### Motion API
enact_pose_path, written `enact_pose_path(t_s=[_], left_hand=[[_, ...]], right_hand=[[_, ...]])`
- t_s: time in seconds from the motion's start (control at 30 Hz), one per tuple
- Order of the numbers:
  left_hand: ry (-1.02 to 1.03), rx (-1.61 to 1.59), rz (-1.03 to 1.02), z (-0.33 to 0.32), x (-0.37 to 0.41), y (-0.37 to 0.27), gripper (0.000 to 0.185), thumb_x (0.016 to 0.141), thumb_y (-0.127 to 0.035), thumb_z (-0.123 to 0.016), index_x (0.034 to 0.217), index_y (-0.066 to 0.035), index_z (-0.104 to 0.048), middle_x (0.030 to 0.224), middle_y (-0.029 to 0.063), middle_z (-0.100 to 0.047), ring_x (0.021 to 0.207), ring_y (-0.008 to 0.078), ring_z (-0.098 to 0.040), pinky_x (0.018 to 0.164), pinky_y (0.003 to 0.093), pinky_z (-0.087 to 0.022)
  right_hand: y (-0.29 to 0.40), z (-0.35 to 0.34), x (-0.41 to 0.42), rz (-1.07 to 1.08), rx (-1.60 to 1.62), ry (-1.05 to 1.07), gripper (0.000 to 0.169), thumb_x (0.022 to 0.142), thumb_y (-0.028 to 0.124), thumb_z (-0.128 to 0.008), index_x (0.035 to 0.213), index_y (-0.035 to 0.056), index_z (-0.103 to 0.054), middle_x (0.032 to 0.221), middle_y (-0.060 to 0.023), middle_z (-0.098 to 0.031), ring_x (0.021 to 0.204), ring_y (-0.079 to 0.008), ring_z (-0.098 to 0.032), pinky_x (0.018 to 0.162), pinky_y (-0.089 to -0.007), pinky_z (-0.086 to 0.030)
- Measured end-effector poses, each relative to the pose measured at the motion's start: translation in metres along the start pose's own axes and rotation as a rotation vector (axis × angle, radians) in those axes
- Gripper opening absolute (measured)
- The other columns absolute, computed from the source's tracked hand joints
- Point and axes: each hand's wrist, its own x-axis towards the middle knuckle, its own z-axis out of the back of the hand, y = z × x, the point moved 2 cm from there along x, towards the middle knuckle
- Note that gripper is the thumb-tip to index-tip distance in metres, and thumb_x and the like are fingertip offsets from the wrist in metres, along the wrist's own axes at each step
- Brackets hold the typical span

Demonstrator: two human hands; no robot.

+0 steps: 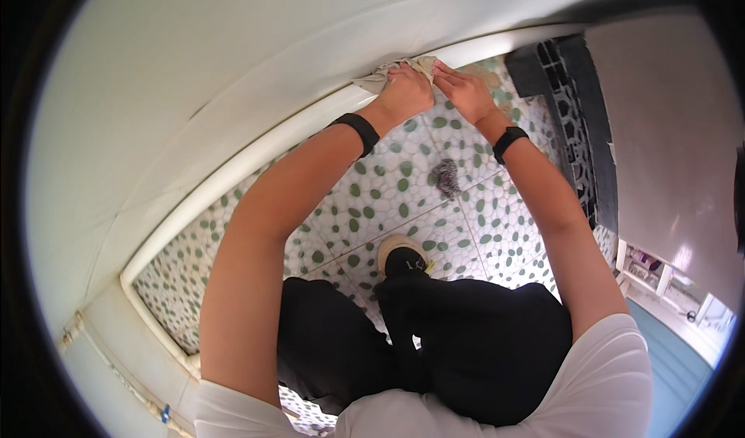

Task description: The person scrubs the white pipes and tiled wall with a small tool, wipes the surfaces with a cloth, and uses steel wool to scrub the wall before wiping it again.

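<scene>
A beige cloth [372,80] lies bunched against the white plastic pipe [233,170] that runs along the foot of the pale wall [233,42]. My left hand [409,92] grips the cloth, its fingers curled into the folds. Just to the right, my right hand [467,93] has its fingertips at the cloth's right edge; whether they pinch it is hard to see. Both wrists wear black bands. On the pebble-patterned floor [401,188] below my hands lies a dark, tangled metal scouring pad [447,179], apart from either hand.
At the right stand a dark stone-patterned ledge [567,112] and a large smooth grey-brown panel [663,124]. A thin pipe with a blue valve handle [166,413] runs at the lower left. One shoe [401,254] is planted near the middle of the floor.
</scene>
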Motion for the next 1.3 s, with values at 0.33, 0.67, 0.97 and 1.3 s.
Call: enact_pose_path(t_s=[0.33,0.67,0.97,1.3], left_hand=[[0.060,-0.122,0.078,-0.043,0.124,-0.057,0.039,0.069,-0.017,-0.058,0.091,0.014,-0.066,0.086,0.0340,-0.064,0.065,0.0380,-0.065,0.048,0.0451,-0.050],[0.002,-0.909,0.109,-0.022,0.098,0.010,0.016,0.080,-0.017,-0.059,0.092,-0.008,-0.063,0.084,0.0109,-0.065,0.083,0.0297,-0.063,0.072,0.0394,-0.050],[0.740,-1.707,0.574,0.123,-0.097,0.132,0.058,0.089,-0.047,-0.059,0.124,-0.002,-0.051,0.095,0.0116,-0.063,0.089,0.0194,-0.059,0.077,0.0344,-0.045],[0.762,-1.823,1.257,0.246,-0.282,0.178,0.062,0.089,-0.057,-0.053,0.123,-0.005,-0.058,0.111,0.0047,-0.060,0.095,0.0138,-0.053,0.077,0.0270,-0.041]], right_hand=[[-0.056,0.004,-0.044,-0.725,0.063,0.044,0.006,0.080,0.004,-0.055,0.084,0.0046,-0.059,0.080,-0.0204,-0.065,0.077,-0.0372,-0.064,0.070,-0.0458,-0.051],[-0.018,0.021,-0.043,-0.730,0.460,-0.311,0.022,0.078,0.013,-0.066,0.099,0.0056,-0.064,0.085,-0.0174,-0.066,0.075,-0.0348,-0.064,0.068,-0.0381,-0.051],[0.076,0.097,0.040,-0.503,1.307,-0.210,0.016,0.086,0.006,-0.059,0.100,0.0000,-0.064,0.092,-0.0021,-0.065,0.080,-0.0088,-0.060,0.073,-0.0241,-0.048],[0.234,0.119,0.160,-0.385,1.575,0.100,0.030,0.088,0.021,-0.067,0.114,0.0058,-0.064,0.065,0.0064,-0.054,0.057,0.0001,-0.042,0.052,-0.0184,-0.032]])
